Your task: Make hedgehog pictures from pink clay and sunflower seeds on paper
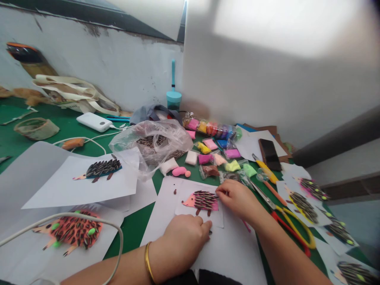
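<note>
Two hands at one pink hedgehog (202, 200), flat on a small sheet (190, 188), front centre of the green worktop (133, 225). Right hand (237, 198): fingertips pinched shut at the hedgehog's rear edge, touching it; whatever they pinch is too small to tell. Left hand (185, 234): curled closed, knuckles up, resting on paper just below the hedgehog, nothing visible in it. Seed bag (154, 143) behind. Clay packets (208, 158) right of the bag. Scissors (297, 226) just beside the right forearm.
</note>
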A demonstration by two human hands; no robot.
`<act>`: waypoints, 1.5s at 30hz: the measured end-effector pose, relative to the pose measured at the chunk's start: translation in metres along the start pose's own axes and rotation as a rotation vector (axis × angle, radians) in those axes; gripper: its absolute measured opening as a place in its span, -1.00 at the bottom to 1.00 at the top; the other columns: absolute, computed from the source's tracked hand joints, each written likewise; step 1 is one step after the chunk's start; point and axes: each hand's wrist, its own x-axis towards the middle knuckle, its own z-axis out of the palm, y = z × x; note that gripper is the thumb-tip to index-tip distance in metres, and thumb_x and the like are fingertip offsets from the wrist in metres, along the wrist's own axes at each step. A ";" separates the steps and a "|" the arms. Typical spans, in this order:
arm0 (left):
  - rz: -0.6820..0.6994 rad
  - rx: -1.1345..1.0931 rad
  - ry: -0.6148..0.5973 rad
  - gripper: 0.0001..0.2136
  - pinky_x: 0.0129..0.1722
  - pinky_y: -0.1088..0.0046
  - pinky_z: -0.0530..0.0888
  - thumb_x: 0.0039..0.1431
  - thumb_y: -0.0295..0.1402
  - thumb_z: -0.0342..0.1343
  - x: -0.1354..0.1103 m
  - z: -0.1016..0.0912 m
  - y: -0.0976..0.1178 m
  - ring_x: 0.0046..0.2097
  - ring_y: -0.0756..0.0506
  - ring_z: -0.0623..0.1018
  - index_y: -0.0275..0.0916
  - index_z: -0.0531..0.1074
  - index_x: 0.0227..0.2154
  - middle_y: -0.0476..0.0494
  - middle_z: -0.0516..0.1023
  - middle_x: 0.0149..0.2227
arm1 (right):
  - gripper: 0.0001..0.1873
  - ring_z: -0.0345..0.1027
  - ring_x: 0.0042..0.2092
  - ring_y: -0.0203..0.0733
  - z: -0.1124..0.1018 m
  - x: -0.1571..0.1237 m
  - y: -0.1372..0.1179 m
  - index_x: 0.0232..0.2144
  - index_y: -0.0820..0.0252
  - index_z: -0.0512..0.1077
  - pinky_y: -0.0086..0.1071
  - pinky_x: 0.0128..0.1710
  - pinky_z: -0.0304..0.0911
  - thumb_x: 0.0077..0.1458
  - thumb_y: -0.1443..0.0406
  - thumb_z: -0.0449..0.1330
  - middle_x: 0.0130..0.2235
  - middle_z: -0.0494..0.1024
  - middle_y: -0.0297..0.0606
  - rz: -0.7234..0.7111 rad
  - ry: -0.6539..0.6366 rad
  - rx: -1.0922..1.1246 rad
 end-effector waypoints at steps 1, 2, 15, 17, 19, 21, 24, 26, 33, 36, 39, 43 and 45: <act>0.001 0.000 0.004 -0.78 -0.43 0.37 0.49 0.26 -0.32 0.08 0.000 0.000 0.000 -0.36 -0.16 0.56 -0.19 0.42 -0.06 -0.12 0.53 -0.37 | -0.74 0.39 -0.23 -0.19 0.001 0.000 -0.001 -0.37 0.11 0.60 -0.38 -0.19 0.22 0.13 0.33 0.09 -0.32 0.55 -0.27 0.002 -0.006 0.004; 0.000 0.000 0.006 -0.78 -0.43 0.37 0.49 0.25 -0.33 0.08 0.000 0.000 0.000 -0.36 -0.16 0.56 -0.19 0.43 -0.06 -0.12 0.53 -0.37 | -0.74 0.39 -0.23 -0.19 0.001 0.000 -0.002 -0.36 0.11 0.60 -0.38 -0.19 0.23 0.13 0.33 0.09 -0.32 0.55 -0.27 0.002 -0.013 0.009; 0.004 -0.003 0.015 -0.77 -0.40 0.35 0.50 0.24 -0.32 0.10 0.000 0.000 -0.001 -0.35 -0.17 0.56 -0.20 0.42 -0.06 -0.12 0.54 -0.37 | -0.81 0.39 -0.23 -0.19 -0.002 -0.004 0.008 -0.38 0.13 0.57 -0.38 -0.21 0.22 0.10 0.31 0.13 -0.31 0.53 -0.28 0.014 -0.020 0.060; 0.003 -0.002 0.015 -0.77 -0.41 0.35 0.50 0.24 -0.30 0.10 -0.001 0.000 -0.001 -0.35 -0.18 0.56 -0.19 0.42 -0.06 -0.11 0.54 -0.37 | -0.83 0.38 -0.24 -0.19 -0.002 -0.007 0.009 -0.37 0.13 0.56 -0.38 -0.23 0.22 0.07 0.31 0.15 -0.31 0.52 -0.28 0.016 -0.039 0.072; 0.002 -0.003 0.009 -0.78 -0.42 0.33 0.50 0.25 -0.31 0.09 0.000 0.000 -0.001 -0.35 -0.19 0.56 -0.19 0.42 -0.06 -0.11 0.54 -0.37 | -0.84 0.38 -0.24 -0.19 0.000 -0.009 0.010 -0.37 0.13 0.56 -0.38 -0.24 0.22 0.06 0.32 0.15 -0.32 0.51 -0.28 0.014 -0.044 0.083; 0.003 -0.007 0.000 -0.78 -0.42 0.32 0.50 0.25 -0.32 0.08 0.000 -0.001 -0.001 -0.36 -0.19 0.56 -0.19 0.42 -0.07 -0.12 0.55 -0.36 | -0.83 0.37 -0.24 -0.19 0.002 -0.009 0.010 -0.38 0.13 0.55 -0.38 -0.24 0.22 0.07 0.32 0.14 -0.31 0.50 -0.27 0.014 -0.037 0.096; 0.004 -0.014 -0.004 -0.78 -0.42 0.32 0.50 0.25 -0.32 0.08 0.001 -0.002 -0.001 -0.36 -0.19 0.56 -0.19 0.42 -0.07 -0.11 0.55 -0.36 | -0.84 0.37 -0.24 -0.19 0.004 -0.009 0.010 -0.38 0.13 0.54 -0.38 -0.24 0.22 0.08 0.32 0.14 -0.32 0.50 -0.28 0.007 -0.038 0.107; 0.004 -0.020 0.003 -0.78 -0.42 0.32 0.50 0.25 -0.31 0.08 0.000 -0.002 -0.001 -0.36 -0.19 0.56 -0.20 0.41 -0.06 -0.11 0.55 -0.36 | -0.84 0.37 -0.25 -0.20 0.004 -0.009 0.010 -0.37 0.13 0.54 -0.37 -0.25 0.23 0.09 0.30 0.14 -0.31 0.50 -0.28 0.013 -0.020 0.116; 0.011 -0.033 0.049 -0.77 -0.40 0.37 0.47 0.31 -0.30 0.00 -0.002 0.000 -0.001 -0.36 -0.15 0.54 -0.20 0.38 -0.02 -0.13 0.53 -0.36 | -0.77 0.39 -0.22 -0.15 0.000 -0.012 0.016 -0.31 0.15 0.54 -0.33 -0.23 0.26 0.14 0.24 0.09 -0.28 0.53 -0.23 0.046 0.053 0.110; 0.007 -0.024 0.047 -0.79 -0.42 0.36 0.46 0.31 -0.31 0.00 -0.001 0.000 -0.001 -0.37 -0.16 0.55 -0.20 0.40 -0.06 -0.13 0.52 -0.38 | -0.75 0.40 -0.21 -0.14 0.001 -0.017 0.019 -0.29 0.14 0.56 -0.31 -0.19 0.27 0.15 0.26 0.08 -0.27 0.53 -0.21 0.048 0.040 0.103; -0.012 -0.014 0.039 -0.82 -0.43 0.35 0.47 0.30 -0.30 0.02 0.000 -0.001 0.000 -0.38 -0.17 0.55 -0.20 0.42 -0.11 -0.13 0.53 -0.39 | -0.70 0.41 -0.19 -0.15 0.004 -0.022 0.022 -0.19 0.12 0.58 -0.30 -0.14 0.28 0.19 0.28 0.06 -0.25 0.53 -0.21 0.034 0.005 0.110; -0.028 -0.031 0.045 -0.81 -0.41 0.34 0.47 0.30 -0.30 0.02 0.000 -0.003 0.001 -0.37 -0.17 0.55 -0.21 0.42 -0.10 -0.15 0.53 -0.38 | -0.66 0.42 -0.21 -0.16 0.008 -0.025 0.022 -0.11 0.11 0.57 -0.30 -0.15 0.30 0.22 0.27 0.04 -0.25 0.53 -0.20 0.027 -0.004 0.126; -0.033 -0.077 0.063 -0.77 -0.38 0.33 0.48 0.31 -0.31 -0.01 -0.001 -0.006 0.002 -0.36 -0.16 0.55 -0.22 0.39 -0.03 -0.17 0.54 -0.36 | -0.66 0.42 -0.21 -0.16 0.009 -0.026 0.022 -0.11 0.11 0.58 -0.30 -0.15 0.31 0.23 0.27 0.03 -0.26 0.53 -0.20 0.018 0.002 0.130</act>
